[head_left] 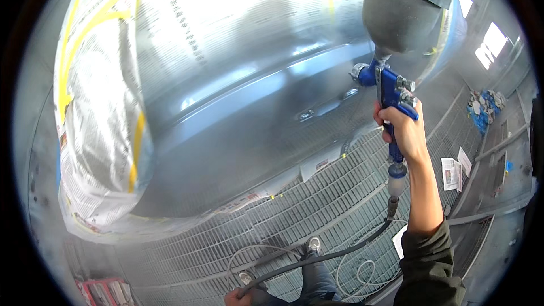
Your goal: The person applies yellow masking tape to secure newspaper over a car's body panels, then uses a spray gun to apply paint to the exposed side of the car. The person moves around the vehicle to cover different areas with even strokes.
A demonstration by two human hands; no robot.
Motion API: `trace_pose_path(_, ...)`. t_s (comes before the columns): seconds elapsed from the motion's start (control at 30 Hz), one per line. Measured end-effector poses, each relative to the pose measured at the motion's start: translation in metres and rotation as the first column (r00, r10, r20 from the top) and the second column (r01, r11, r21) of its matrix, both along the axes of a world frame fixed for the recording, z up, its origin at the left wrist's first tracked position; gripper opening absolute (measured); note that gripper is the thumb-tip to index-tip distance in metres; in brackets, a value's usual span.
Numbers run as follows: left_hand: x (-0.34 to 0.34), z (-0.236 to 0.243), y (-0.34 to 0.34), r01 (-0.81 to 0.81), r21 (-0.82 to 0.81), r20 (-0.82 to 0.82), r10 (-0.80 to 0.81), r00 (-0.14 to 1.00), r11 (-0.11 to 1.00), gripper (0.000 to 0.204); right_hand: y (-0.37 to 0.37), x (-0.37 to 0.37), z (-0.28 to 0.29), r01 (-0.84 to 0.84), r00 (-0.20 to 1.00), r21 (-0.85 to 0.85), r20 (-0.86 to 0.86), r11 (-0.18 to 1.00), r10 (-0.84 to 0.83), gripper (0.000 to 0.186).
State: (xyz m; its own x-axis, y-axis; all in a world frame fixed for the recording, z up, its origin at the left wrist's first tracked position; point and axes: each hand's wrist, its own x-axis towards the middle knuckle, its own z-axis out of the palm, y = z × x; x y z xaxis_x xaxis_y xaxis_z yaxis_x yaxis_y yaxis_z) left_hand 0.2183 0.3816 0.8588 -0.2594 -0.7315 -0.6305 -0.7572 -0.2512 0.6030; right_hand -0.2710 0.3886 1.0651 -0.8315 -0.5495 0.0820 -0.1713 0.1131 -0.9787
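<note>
Spray gun (pixel 387 88) up at the upper right of the view, in front of the right end of a big shiny blue-grey panel (pixel 249 130). Blue body, chunky grey cup (pixel 399 20) on top, nozzle (pixel 358 72) facing left. Right hand (pixel 405 127) wrapped snugly round the grip (pixel 395 148), arm stretched out, dark green sleeve (pixel 430 272) bunched near the elbow. Trigger pulled or not? Can't tell from here.

Hose (pixel 340 251) hooked up at the bottom of the gun, dark and fairly thick, sagging down and left across the legs (pixel 318 280) to the left hand (pixel 238 298). Fingers closed round the hose there, partly cut off by the lower edge.

Newspaper (pixel 107 102) above the panel and down its left side, with yellow tape (pixel 136 150), plus more strips along the bottom edge.

Underfoot, metal grating (pixel 317 192), a bit hazy, with pale shoes (pixel 314 244) on it and thin pale cord (pixel 362 275) looped just right of the legs. Over on the right, loose sheets (pixel 451 174), and beyond those a blue-and-white heap (pixel 484 109) of crumpled stuff. Lower left, red crate (pixel 105 293) with papery bits inside.
</note>
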Motion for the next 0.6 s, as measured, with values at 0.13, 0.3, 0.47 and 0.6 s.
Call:
trace_pose_path(0.13,0.023,0.023,-0.012,-0.131,-0.084,0.090,0.138,0.986,0.988,0.033,-0.024,0.058,-0.007,-0.105,0.991,-0.036,0.080,0.994,0.108,0.008)
trace_pose_path(0.3,0.099,-0.008,-0.014,-0.247,-0.284,-0.002,0.257,0.966,0.927,0.031,-0.046,0.121,-0.017,-0.256,0.939,-0.122,0.205,0.959,0.277,0.008)
trace_pose_path(0.47,0.117,0.025,-0.011,-0.460,-0.304,-0.253,0.395,0.883,0.834,0.025,-0.070,0.175,-0.037,-0.437,0.831,-0.203,0.282,0.876,0.480,0.017)
trace_pose_path(0.6,0.149,0.028,-0.006,-0.441,-0.327,-0.192,0.398,0.897,0.836,0.025,-0.079,0.197,-0.053,-0.496,0.578,-0.478,0.441,0.725,0.687,0.043)
